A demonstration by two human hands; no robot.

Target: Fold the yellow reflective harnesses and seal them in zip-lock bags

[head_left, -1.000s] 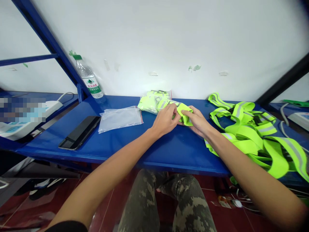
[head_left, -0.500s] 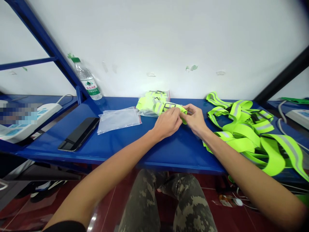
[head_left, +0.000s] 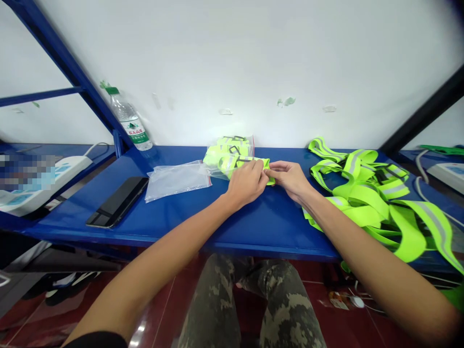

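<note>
A neon yellow-green reflective strap (head_left: 227, 164) with a grey stripe and a dark buckle is gathered into a folded bundle at the middle of the blue table. My left hand (head_left: 247, 182) is closed over its near side. The fingers of my right hand (head_left: 290, 180) pinch its right end, and the fingertips of both hands almost meet. Right behind the bundle lie more folded straps in a clear plastic bag (head_left: 253, 141) with a red edge. The undersides of the bundle and some fingertips are hidden.
Flat clear zip bags (head_left: 177, 181) lie left of my hands, beside a black phone (head_left: 118, 202). A water bottle (head_left: 133, 121) leans against the wall at the back left. A loose heap of reflective straps (head_left: 369, 203) covers the right of the blue table (head_left: 268, 232) and hangs over its edge.
My right hand has shifted slightly left and now pinches the strap's end with straighter fingers. The strap's right end shows flatter between the hands. My left hand has moved a little left.
</note>
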